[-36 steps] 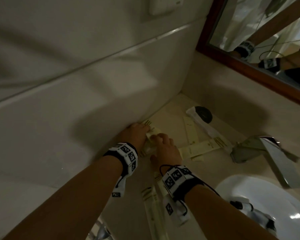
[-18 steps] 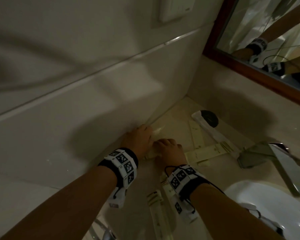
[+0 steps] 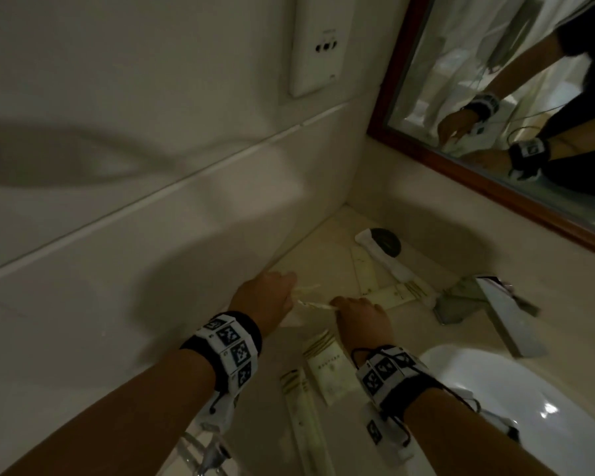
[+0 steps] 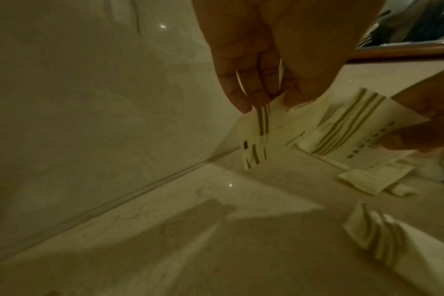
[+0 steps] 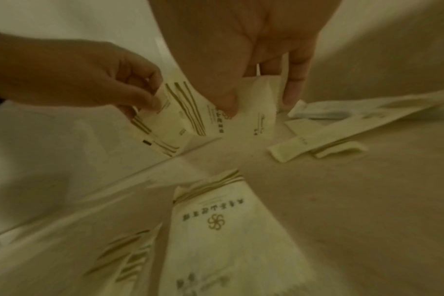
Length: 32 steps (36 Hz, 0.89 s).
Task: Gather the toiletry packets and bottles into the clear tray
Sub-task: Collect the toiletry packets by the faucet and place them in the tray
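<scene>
Both hands meet over the counter by the side wall. My left hand [image 3: 289, 293] pinches a small stack of cream packets with gold stripes [image 4: 260, 138] by their top edge, fingertips [image 4: 241, 102] pointing down. My right hand [image 3: 339, 305] pinches more cream packets [image 5: 256, 112] between thumb and fingers, right next to the left hand's stack [image 5: 173, 122]. The held packets hang just above the counter. A square cream packet [image 3: 330, 371] and a long one [image 3: 303, 410] lie near my right wrist. Whether the clear tray is in view I cannot tell.
More long packets [image 3: 397, 294] and a white sachet beside a black disc [image 3: 387, 242] lie toward the corner. A metal faucet [image 3: 509, 317] and white basin [image 3: 529, 400] are on the right. Something of clear glass [image 3: 200, 451] shows at the bottom edge. The mirror [image 3: 512, 97] hangs behind.
Both hands have lifted off the counter and drawn slightly apart, each holding packets. The square packet by my right wrist has come into view.
</scene>
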Tool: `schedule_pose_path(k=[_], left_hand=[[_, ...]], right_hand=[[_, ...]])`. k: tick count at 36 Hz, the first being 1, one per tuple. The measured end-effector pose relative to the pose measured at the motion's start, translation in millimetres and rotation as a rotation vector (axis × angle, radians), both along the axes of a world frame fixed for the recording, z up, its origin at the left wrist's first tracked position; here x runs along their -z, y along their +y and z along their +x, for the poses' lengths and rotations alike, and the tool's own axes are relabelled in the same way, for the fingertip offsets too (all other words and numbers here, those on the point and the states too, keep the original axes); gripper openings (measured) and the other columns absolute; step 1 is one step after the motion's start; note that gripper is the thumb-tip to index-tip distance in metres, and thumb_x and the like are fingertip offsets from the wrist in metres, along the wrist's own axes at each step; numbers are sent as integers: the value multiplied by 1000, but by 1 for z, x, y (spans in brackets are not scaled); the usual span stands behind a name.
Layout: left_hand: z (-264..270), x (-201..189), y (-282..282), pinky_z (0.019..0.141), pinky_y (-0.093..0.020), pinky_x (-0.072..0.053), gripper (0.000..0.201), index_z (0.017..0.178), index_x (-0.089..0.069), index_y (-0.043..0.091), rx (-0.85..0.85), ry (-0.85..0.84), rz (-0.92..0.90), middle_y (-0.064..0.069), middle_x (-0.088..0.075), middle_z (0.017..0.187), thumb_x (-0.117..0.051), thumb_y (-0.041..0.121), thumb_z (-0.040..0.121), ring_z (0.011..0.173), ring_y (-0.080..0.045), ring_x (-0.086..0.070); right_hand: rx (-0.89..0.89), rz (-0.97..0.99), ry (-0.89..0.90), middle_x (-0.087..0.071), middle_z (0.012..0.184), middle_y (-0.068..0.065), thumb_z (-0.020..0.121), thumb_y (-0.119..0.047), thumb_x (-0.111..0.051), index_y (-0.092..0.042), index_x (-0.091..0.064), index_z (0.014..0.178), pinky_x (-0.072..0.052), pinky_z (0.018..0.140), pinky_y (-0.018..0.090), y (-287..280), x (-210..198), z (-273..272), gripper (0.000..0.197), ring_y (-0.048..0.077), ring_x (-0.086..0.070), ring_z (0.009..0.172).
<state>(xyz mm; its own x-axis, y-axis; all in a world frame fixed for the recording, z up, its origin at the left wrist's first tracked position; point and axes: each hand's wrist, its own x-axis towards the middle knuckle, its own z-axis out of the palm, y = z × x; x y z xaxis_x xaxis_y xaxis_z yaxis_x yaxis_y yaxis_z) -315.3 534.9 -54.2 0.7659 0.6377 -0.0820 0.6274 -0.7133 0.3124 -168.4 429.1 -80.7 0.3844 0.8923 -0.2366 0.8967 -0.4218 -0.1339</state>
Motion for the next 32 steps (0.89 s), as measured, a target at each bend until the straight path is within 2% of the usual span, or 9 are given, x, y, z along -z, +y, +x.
schedule_pose_path(k=[5,9,12,15,21,24,26,29,32], left_hand=[[8,-12,-21,75,-33,-44,24,113,-53,13,83,-27,57,-8,-57,103,-37,22,97,96,-27,-54],[22,-22,-45,66,-33,-41,20,97,-58,14,148,-120,89,-4,-50,81,-40,23,94,78,-24,-50],[34,-27,-68,56,-33,-40,33,86,-60,13,214,-187,114,-9,-58,76,-31,28,85,68,-27,-52],[45,-30,-92,56,-33,-44,46,85,-60,13,286,-195,110,-8,-59,76,-20,35,77,70,-29,-56],[65,-35,-142,55,-33,-44,11,82,-59,12,410,-187,121,-9,-59,76,-52,20,81,71,-29,-58],[76,-32,-163,49,-29,-36,16,76,-58,13,474,-194,133,-6,-58,69,-45,22,80,64,-28,-58],[83,-30,-178,48,-31,-41,21,75,-57,14,496,-213,130,-5,-57,67,-40,25,80,62,-28,-57],[91,-34,-198,56,-38,-49,10,82,-59,13,536,-213,110,-8,-58,74,-51,19,85,69,-29,-56],[99,-39,-218,60,-37,-48,9,86,-59,13,561,-209,108,-9,-60,79,-53,20,86,74,-29,-57]], right_hand=[[126,25,12,-60,125,-1,96,-18,-34,-25,-52,126,-40,92,32,-48,-23,15,36,22,-54,112],[217,60,-28,-64,114,1,93,-19,-39,-25,-56,119,-43,84,33,-91,-40,23,31,24,-58,103],[276,79,-49,-66,107,2,94,-19,-38,-22,-59,112,-43,79,33,-122,-53,27,28,25,-59,97],[327,99,-58,-65,105,2,93,-17,-39,-22,-58,111,-43,81,35,-151,-62,30,27,26,-59,98],[464,117,-31,-66,99,3,92,-13,-37,-20,-58,104,-48,82,37,-204,-71,31,25,26,-61,93],[527,116,-39,-66,100,3,91,-16,-41,-19,-59,105,-49,82,38,-230,-72,30,23,27,-61,93],[566,115,-53,-66,98,3,90,-16,-41,-19,-59,102,-49,81,38,-246,-72,30,22,27,-62,92],[614,117,-70,-66,93,3,91,-16,-38,-19,-58,97,-47,77,36,-270,-71,31,21,27,-61,87],[648,105,-79,-65,91,3,90,-18,-40,-19,-57,95,-44,73,35,-293,-68,33,17,27,-61,85]])
